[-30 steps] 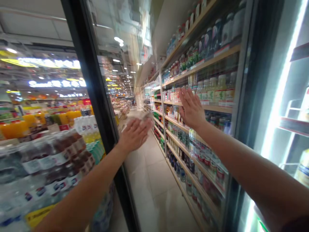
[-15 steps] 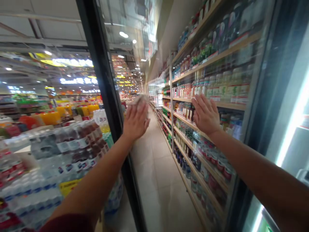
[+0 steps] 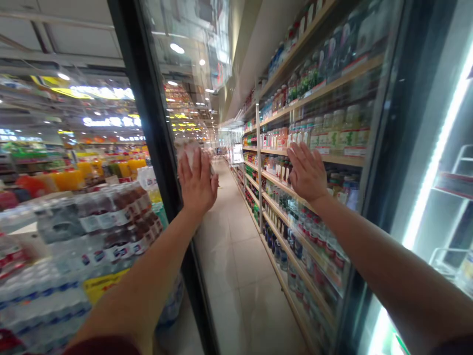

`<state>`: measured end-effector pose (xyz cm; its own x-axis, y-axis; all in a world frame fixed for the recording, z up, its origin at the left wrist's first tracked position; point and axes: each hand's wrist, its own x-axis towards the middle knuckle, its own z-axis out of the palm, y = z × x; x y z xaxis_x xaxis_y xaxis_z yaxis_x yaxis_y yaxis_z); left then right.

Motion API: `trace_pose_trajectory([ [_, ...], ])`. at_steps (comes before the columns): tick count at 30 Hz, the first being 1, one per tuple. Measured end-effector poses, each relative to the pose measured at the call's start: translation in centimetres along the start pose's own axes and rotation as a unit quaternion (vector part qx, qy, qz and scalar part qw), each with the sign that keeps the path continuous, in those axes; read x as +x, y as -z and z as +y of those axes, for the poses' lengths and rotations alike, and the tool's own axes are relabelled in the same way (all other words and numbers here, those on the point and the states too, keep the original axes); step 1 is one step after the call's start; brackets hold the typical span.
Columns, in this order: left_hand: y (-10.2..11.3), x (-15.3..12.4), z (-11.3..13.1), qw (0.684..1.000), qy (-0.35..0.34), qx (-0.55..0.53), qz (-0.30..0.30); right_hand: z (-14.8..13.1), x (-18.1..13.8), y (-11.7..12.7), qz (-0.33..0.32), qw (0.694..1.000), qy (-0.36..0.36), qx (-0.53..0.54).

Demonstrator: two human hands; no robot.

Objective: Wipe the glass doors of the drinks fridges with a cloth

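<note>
The spread left hand [image 3: 198, 186] has slid its cloth [image 3: 187, 147] left, reaching glass [image 3: 216, 54] near the frame [image 3: 148, 108]; right hand [image 3: 309, 172] spread.

Landmark: the black-framed glass door [image 3: 146, 93]. The left hand [image 3: 197, 185] lies flat, fingers extended, over a pale, blurred cloth [image 3: 185, 147] at the door's left portion. The right hand [image 3: 309, 173] is flat, without a cloth, at the door's right portion. Bottles [image 3: 338, 127] on shelves show in the door. Left of the door: stacked drink packs [image 3: 105, 217]. Right of the door: a lit strip [image 3: 439, 150].
</note>
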<state>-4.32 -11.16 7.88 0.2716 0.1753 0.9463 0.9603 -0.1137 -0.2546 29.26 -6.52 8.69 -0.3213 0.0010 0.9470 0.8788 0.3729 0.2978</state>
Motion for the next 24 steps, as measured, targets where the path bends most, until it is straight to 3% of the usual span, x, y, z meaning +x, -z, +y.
trace_pose_trajectory([
  [1, -0.1, -0.4, 0.4, 1.000, -0.005, 0.001, -0.003, 0.0, 0.0, 0.0, 0.001, 1.000, -0.002, -0.002],
  [2, -0.2, -0.9, 0.8, 0.998, -0.054, 0.000, -0.019, 0.0, 0.0, 0.0, 0.002, 1.000, -0.003, -0.004],
  [5, -0.4, -2.1, 1.7, 0.953, -0.292, -0.003, -0.078, -0.1, 0.0, -0.1, 0.007, 1.000, -0.001, -0.006],
  [6, -0.3, -2.0, 1.6, 0.941, -0.329, 0.002, -0.082, -0.1, 0.0, 0.0, 0.007, 1.000, 0.000, -0.005],
  [8, 0.2, -0.9, 1.1, 0.958, -0.276, 0.021, -0.067, -0.1, 0.1, 0.0, 0.004, 1.000, -0.001, -0.001],
  [10, 0.8, 0.4, 0.6, 0.991, -0.121, 0.038, -0.038, -0.2, 0.2, 0.2, 0.001, 1.000, -0.004, 0.001],
  [12, 1.0, 1.0, 0.9, 0.999, 0.003, 0.045, -0.016, -0.3, 0.2, 0.4, 0.001, 1.000, -0.005, 0.001],
  [13, 0.9, 0.9, 1.5, 0.999, 0.015, 0.043, -0.011, -0.3, 0.3, 0.5, 0.001, 1.000, -0.006, 0.001],
  [14, 0.7, 0.4, 2.2, 0.999, -0.015, 0.037, -0.010, -0.3, 0.3, 0.5, 0.002, 1.000, -0.007, 0.001],
  [17, -0.2, -1.5, 4.2, 0.968, -0.248, 0.006, -0.035, -0.3, 0.3, 0.6, 0.001, 1.000, -0.005, -0.005],
  [19, -0.3, -1.9, 4.3, 0.944, -0.328, -0.005, -0.047, -0.3, 0.2, 0.5, 0.006, 1.000, 0.000, -0.012],
  [21, 0.0, -1.0, 3.3, 0.962, -0.268, -0.005, -0.042, -0.2, 0.2, 0.5, 0.011, 1.000, 0.003, -0.017],
  [24, 0.6, 0.6, 1.9, 0.997, -0.076, -0.023, -0.016, -0.3, 0.2, 0.5, 0.011, 1.000, 0.003, -0.017],
])
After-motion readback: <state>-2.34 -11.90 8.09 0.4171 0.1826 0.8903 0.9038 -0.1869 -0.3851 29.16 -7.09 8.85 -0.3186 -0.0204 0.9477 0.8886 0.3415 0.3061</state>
